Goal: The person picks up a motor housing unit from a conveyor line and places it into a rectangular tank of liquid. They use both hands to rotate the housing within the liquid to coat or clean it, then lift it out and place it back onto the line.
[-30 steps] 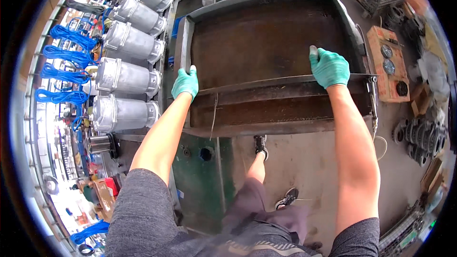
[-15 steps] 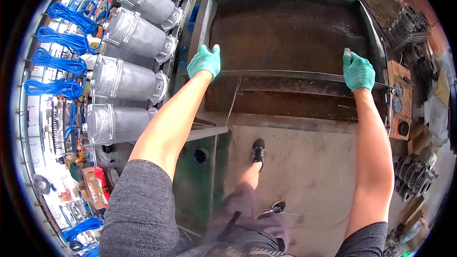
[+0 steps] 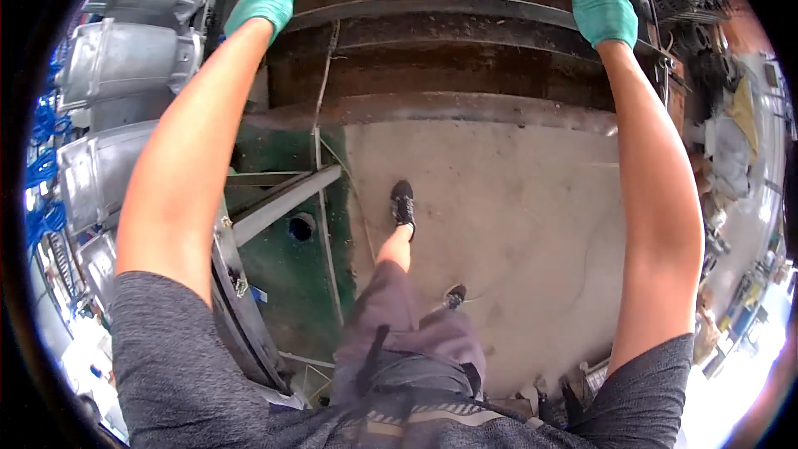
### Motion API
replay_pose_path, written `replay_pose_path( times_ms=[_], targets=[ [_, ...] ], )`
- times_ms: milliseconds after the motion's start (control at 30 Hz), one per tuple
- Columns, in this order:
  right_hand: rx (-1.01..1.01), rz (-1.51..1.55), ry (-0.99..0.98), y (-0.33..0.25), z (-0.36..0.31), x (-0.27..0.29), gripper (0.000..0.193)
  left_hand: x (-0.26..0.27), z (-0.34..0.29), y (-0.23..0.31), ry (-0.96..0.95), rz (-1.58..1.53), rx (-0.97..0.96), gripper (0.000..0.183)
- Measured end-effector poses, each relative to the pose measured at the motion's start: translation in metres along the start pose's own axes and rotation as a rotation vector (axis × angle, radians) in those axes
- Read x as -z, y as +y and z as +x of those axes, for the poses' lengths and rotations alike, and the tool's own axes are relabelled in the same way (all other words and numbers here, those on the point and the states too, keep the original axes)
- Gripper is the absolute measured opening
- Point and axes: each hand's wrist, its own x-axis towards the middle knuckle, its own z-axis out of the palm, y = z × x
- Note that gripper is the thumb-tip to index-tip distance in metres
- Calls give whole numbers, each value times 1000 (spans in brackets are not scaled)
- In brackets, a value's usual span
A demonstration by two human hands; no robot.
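Observation:
A large dark metal tray [image 3: 432, 5] with a raised rim lies across the top of the view, its far part cut off. At its left near corner, my left hand [image 3: 264, 8] in a green glove is closed on the rim, thumb pointing up. My right hand [image 3: 605, 15], gloved the same way, grips the rim by the right near corner. Both arms are stretched out ahead, wide apart. Under the rim, brown metal crossbars [image 3: 449, 108] belong to the tray's lower frame. The undersides of my fingers are hidden.
Grey metal housings [image 3: 120, 62] stand in a row on the left, with blue coiled cables [image 3: 43, 166] beside them. A slanted metal bar [image 3: 287, 206] sits over green floor by my left leg. Stacked metal parts [image 3: 690, 0] and bagged items [image 3: 731, 150] line the right side.
The view has tipped downward, so the tray, both hands and the housings show higher up. More floor and the slanted metal bar now appear. Both hands keep their hold on the rim.

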Motion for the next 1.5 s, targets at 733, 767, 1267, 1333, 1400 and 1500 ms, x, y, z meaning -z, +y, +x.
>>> replay_pose_path(
  times_ms=[733, 767, 1267, 1333, 1400, 1500],
  targets=[
    [-77, 18, -297, -20, 18, 32, 64, 35, -14, 48, -63, -42, 105, 53],
    [-99, 26, -357, -20, 17, 34, 65, 28, -15, 52, -26, -29, 129, 53],
    [-80, 200, -321, -19, 22, 35, 51, 46, -27, 48, 31, -90, 205, 53],
    [-138, 193, -376, -15, 16, 30, 43, 63, -36, 69, -127, -141, 193, 50],
    [-14, 185, -321, 13, 15, 8, 46, 71, -29, 63, -102, -175, 121, 51],
    [-80, 231, -358, -6, 17, 27, 70, 60, -29, 34, 84, -652, 77, 39]
  ],
)
